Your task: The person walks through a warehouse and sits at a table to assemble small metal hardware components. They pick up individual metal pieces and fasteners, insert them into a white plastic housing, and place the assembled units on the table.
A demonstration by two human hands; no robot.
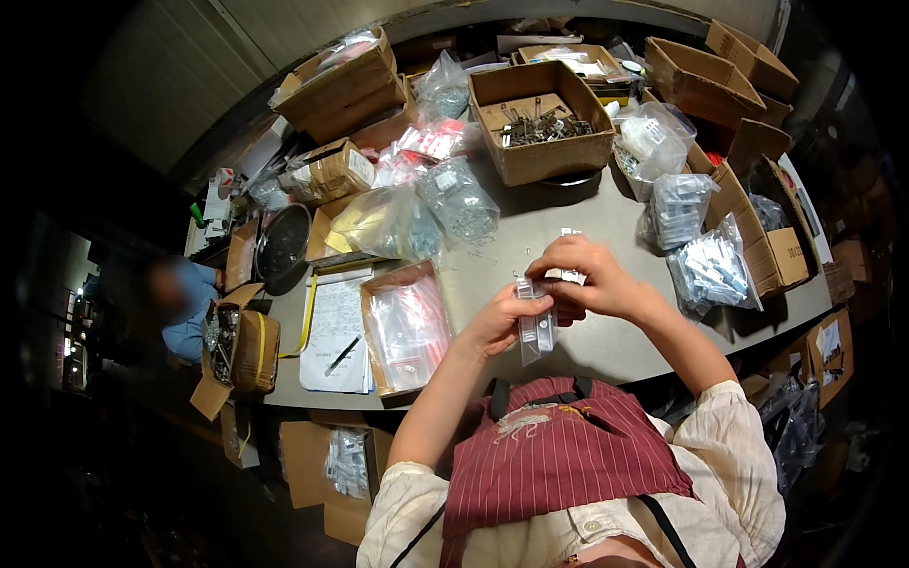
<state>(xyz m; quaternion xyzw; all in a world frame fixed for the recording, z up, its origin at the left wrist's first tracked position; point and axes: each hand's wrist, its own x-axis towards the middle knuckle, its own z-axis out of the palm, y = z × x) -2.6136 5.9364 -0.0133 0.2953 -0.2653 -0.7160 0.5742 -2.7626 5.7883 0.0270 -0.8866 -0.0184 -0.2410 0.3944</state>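
Note:
My left hand (508, 320) is closed on a small clear plastic bag (537, 333), which hangs down toward me over the near part of the table. At the bag's upper end, my right hand (595, 275) bends its fingers close to my left fingertips. Its fingertips are pinched together, and whatever is between them is too small or hidden to name. A small pale piece shows at the right hand's fingers, and another lies just beyond the hand. To the left of my hands stands a shallow cardboard box (379, 371) of clear, red-edged plastic bags (409, 327).
An open carton (544, 156) of metal parts stands ahead. Filled plastic bags (717, 270) lie at right beside cartons. Papers (331, 322) with a pen (344, 352) and a black round dish (282, 248) are at left. A person in blue (187, 308) is beyond the table's left edge.

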